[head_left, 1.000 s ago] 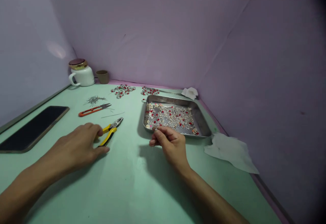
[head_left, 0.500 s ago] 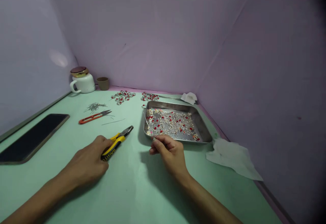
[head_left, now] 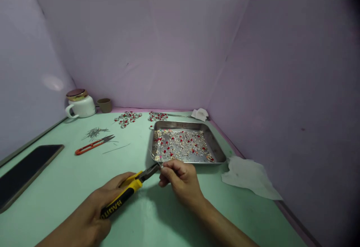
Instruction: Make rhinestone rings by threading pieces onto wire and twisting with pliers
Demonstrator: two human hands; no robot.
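Note:
My left hand (head_left: 90, 209) grips the yellow-and-black handles of a pair of combination pliers (head_left: 126, 190). Their steel jaws reach the fingertips of my right hand (head_left: 180, 179). Between its thumb and finger, my right hand pinches a thin metal pin (head_left: 161, 154) that rises over the near rim of a steel tray (head_left: 180, 123). The pin's lower end is hidden by my fingers. Red and silver rhinestones (head_left: 180, 145) lie scattered inside the tray.
Beyond the tray lie clusters of red-and-silver beads (head_left: 127, 119). Orange thread snips (head_left: 92, 145) and loose pins (head_left: 94, 133) sit left, near a dark tablet (head_left: 28, 175). A white lidded mug (head_left: 80, 106) and a small cup (head_left: 104, 105) stand at the back. A white cloth (head_left: 250, 177) lies right.
My left hand has closed around the pliers, lifted them off the table and brought their jaws to my right hand. The view has tilted, shifting the tray and table lower in the picture.

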